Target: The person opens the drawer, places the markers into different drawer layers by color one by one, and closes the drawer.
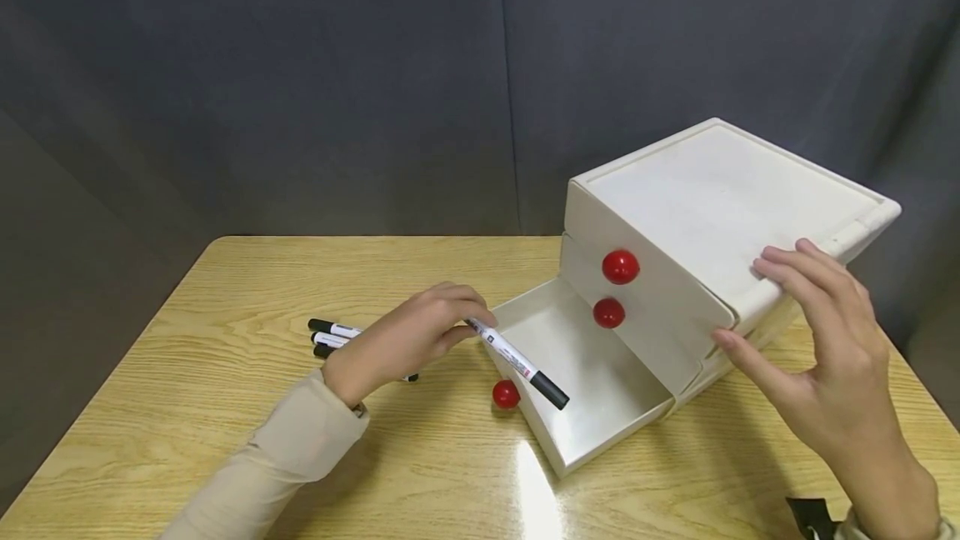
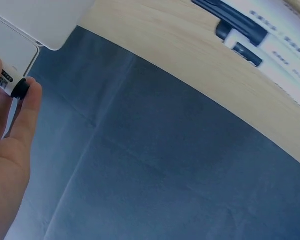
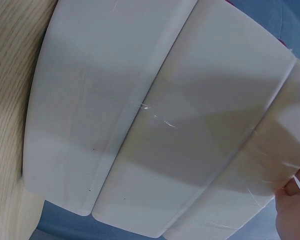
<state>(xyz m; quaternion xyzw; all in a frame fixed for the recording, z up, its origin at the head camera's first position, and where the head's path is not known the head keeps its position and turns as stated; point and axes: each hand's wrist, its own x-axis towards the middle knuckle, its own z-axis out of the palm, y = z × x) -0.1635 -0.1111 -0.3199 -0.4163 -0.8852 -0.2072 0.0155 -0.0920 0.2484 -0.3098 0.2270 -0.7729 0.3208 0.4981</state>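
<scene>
My left hand (image 1: 420,327) pinches a white marker (image 1: 517,358) with a black cap, holding it slanted over the left side of the pulled-out bottom drawer (image 1: 600,394). In the left wrist view the black end (image 2: 20,90) of this marker shows between thumb and fingers. My right hand (image 1: 840,348) rests against the near top edge of the white drawer unit (image 1: 735,198), fingertips on its top and thumb at the front corner. Inside, the visible drawer floor is bare. Several more markers (image 1: 330,338) lie together on the table, partly hidden behind my left wrist.
Two upper drawers are closed, with red round knobs (image 1: 620,267) on their fronts. The bottom drawer's red knob (image 1: 506,394) sticks out toward the left. A dark curtain (image 1: 360,90) hangs behind the wooden table (image 1: 187,407). Some black material (image 1: 812,515) shows beside the right sleeve.
</scene>
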